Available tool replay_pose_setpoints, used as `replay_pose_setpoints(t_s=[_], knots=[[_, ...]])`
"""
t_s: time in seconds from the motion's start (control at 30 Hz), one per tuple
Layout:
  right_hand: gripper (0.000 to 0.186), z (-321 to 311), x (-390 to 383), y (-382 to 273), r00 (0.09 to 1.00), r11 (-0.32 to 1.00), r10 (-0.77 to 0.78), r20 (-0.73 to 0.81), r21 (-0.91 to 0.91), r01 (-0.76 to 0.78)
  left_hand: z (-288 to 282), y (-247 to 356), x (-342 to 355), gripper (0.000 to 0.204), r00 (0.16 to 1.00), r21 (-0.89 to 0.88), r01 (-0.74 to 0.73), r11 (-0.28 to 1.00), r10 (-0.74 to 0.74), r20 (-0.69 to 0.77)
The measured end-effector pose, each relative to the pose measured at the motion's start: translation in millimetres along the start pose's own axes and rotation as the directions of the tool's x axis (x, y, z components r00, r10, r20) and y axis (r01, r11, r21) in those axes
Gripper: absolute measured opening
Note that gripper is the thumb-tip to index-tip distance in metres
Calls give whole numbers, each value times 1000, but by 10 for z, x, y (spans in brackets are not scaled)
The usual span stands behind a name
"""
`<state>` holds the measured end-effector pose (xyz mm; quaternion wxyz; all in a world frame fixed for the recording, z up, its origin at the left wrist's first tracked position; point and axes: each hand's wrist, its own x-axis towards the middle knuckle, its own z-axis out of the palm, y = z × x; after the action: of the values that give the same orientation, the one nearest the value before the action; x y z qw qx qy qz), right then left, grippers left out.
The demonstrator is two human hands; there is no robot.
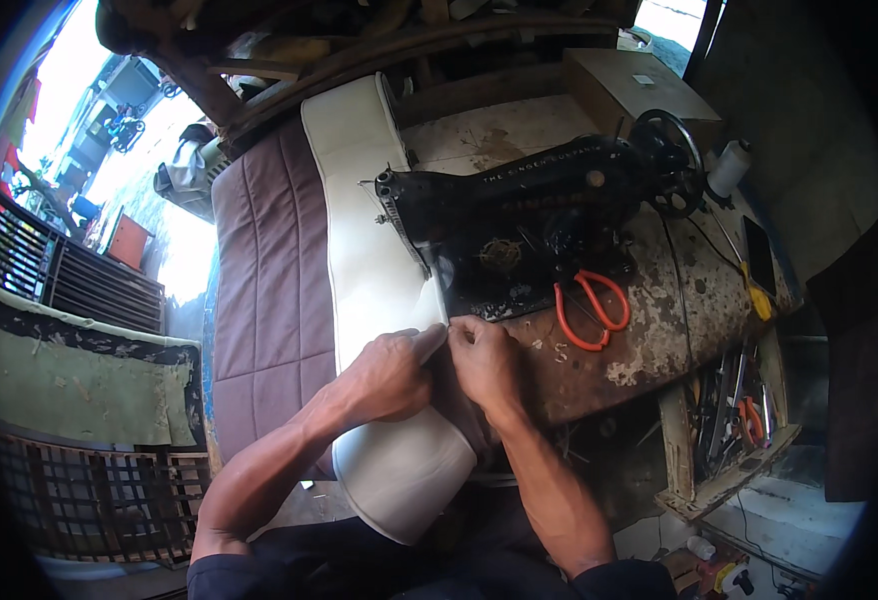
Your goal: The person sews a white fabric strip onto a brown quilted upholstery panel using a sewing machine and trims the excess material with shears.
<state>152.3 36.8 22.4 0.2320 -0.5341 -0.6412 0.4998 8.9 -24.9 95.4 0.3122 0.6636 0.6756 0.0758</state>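
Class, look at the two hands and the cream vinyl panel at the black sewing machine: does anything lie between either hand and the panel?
Nothing visible does. The left hand and right hand both already pinch the cream vinyl panel's edge beside the black sewing machine.

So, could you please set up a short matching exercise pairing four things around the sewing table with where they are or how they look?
Things:
1. scissors
2. sewing machine
3. thread spool
4. cream material

Descriptions:
A. white, standing at the table's far right edge
B. pinched by both hands, left hand and right hand
C. orange handles, lying on the worn table
D. black, with a hand wheel on its right end

Pairs: 1-C, 2-D, 3-A, 4-B
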Motion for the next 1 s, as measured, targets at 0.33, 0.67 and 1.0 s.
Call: replay_pose_setpoints(t_s=[0.33,0.67,1.0], knots=[[33,-176,-124,22,988,987,-149,-40,-59,146,172,54,-16,82,996,34,65,997,-67,52],[27,-146,1799,-191,941,875,-273,199,-356,329,134,354,15,91,990,162,123,979,-132,46],[19,422,2347,-282,888,912,-370,272,290,292,564,157,-120,92,975,333,58,941,19,-222]])
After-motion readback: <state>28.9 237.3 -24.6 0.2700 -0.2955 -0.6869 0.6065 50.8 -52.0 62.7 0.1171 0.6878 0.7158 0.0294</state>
